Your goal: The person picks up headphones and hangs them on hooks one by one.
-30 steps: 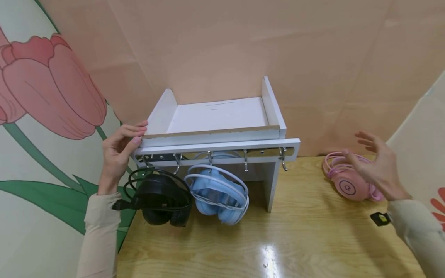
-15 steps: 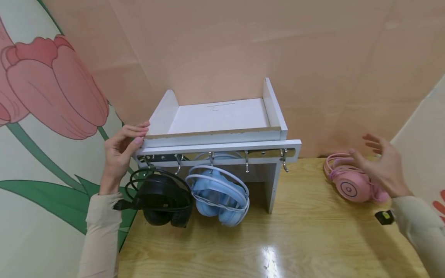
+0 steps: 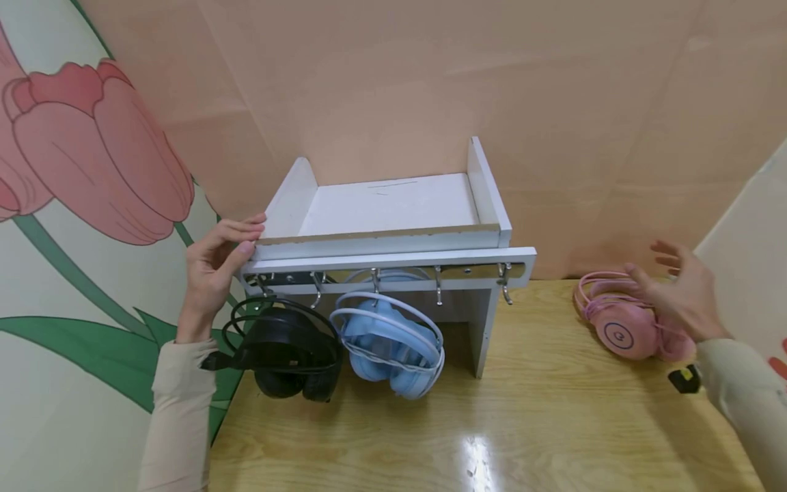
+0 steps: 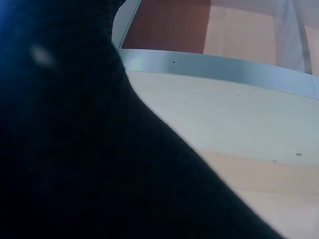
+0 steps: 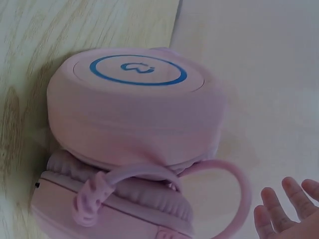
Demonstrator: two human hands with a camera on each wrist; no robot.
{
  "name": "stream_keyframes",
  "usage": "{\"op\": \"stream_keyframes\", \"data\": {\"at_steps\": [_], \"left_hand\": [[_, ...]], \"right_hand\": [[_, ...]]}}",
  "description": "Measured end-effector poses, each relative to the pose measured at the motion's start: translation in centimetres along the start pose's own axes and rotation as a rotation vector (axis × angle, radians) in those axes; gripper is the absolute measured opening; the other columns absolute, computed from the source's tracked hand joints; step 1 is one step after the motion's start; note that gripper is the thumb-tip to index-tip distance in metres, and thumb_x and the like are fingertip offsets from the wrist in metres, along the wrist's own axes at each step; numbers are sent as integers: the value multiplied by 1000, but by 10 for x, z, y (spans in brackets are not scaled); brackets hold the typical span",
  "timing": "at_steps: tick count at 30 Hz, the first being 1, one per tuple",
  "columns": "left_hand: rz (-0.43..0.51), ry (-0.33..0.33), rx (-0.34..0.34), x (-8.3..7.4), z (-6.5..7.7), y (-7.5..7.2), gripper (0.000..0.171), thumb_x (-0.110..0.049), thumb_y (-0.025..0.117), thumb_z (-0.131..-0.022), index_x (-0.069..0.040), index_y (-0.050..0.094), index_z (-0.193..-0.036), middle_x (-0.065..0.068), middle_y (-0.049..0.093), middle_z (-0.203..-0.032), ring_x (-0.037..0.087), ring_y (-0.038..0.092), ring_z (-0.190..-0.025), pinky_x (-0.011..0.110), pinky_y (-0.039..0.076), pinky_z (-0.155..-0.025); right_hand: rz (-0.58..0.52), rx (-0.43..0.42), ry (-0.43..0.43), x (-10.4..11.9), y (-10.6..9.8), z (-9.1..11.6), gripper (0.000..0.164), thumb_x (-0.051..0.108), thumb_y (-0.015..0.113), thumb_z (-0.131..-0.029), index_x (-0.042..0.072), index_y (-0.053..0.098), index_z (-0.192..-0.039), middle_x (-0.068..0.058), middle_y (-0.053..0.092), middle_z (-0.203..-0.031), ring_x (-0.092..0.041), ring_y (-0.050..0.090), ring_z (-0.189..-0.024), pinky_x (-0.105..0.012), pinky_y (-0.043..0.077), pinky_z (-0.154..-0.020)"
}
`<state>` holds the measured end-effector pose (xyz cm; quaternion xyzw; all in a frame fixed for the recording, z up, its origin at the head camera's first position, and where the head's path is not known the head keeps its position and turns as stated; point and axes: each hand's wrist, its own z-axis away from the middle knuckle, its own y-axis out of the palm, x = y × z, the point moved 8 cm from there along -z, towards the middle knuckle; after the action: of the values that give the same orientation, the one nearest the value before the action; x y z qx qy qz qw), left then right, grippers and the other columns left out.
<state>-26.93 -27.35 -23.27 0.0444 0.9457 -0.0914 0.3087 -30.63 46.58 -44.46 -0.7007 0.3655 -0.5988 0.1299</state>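
Watching remotely, I see the left hand (image 3: 212, 270) gripping a white, metal-hooked rack (image 3: 381, 244) at centre-left; the right hand (image 3: 687, 294), spread apart, is near round-cupped pink headphones (image 3: 622, 329) on the wood-grain worktop (image 3: 541, 424), centre-right.

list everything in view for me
table: one, tan, foreground
shelf: one, white, on table
hook rail: one, white, shelf front
hooks: five visible, silver, on rail
black headset: one, black, hung left
blue headset: one, light blue, hung centre
pink headset: one, pink, table right
backdrop: one, tan, behind shelf
side panels: two, pale, left and right
wrist device: at least one, black, right wrist
left hand: one, beige sleeve, gripping shelf's left front corner
right hand: one, beige sleeve, by pink headset
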Motion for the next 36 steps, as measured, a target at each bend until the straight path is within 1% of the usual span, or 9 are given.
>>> {"op": "stream_keyframes", "data": {"at_steps": [2,6,9,20,23,24,27,30,36], "left_hand": [[-5,0,1,0,0,0,14,9,62,-99,18,70,-107,9,79,-118,28,67,-134,36,49,-120],[-17,-1,3,0,0,0,14,8,63,-100,17,70,-108,8,79,-119,28,67,-134,35,49,-120],[-22,-3,9,1,0,1,14,7,63,-100,18,70,-108,8,79,-119,28,66,-134,36,49,-120],[-14,5,4,0,0,2,14,9,63,-99,18,70,-107,8,79,-118,28,67,-133,35,49,-119],[-12,1,1,-1,0,1,15,9,63,-99,19,70,-108,8,79,-118,28,67,-133,34,49,-119],[-16,-2,1,-1,0,1,15,9,63,-99,19,70,-108,8,79,-118,28,67,-134,34,49,-119],[-16,-12,4,-1,1,1,15,9,63,-99,19,70,-109,8,79,-119,28,66,-134,34,49,-119],[-14,-10,6,-1,1,1,15,8,64,-100,19,70,-109,8,79,-119,28,66,-134,34,49,-119],[-11,7,8,-1,1,1,15,8,64,-99,19,70,-107,9,79,-119,29,67,-133,36,49,-120]], "right_hand": [[6,13,12,-4,0,-3,84,49,70,-100,20,31,-169,-28,40,-166,-48,43,-141,-40,38,-121],[18,44,40,-10,1,-6,88,52,69,-100,14,30,-169,-25,39,-168,-46,46,-139,-26,45,-101],[25,57,57,-15,0,-8,89,53,69,-100,10,30,-168,-27,40,-167,-47,47,-135,-18,42,-84],[10,102,81,-31,0,-21,94,55,66,-101,-2,28,-165,-37,40,-161,-57,47,-133,-5,37,-69],[23,141,92,-35,3,-25,96,57,64,-101,-4,26,-165,-38,38,-162,-59,45,-135,-11,39,-75],[27,157,94,-35,5,-25,97,57,63,-101,-4,25,-165,-38,36,-163,-61,44,-137,-17,46,-82],[60,200,105,-40,6,-27,99,59,60,-102,-6,20,-166,-39,32,-165,-65,42,-138,-46,53,-102],[80,229,108,-44,7,-29,101,59,58,-103,-10,16,-165,-42,29,-164,-68,39,-138,-74,37,-112],[112,268,121,-53,5,-31,105,61,54,-104,-17,14,-161,-50,26,-157,-71,33,-138,-81,29,-111]]}}
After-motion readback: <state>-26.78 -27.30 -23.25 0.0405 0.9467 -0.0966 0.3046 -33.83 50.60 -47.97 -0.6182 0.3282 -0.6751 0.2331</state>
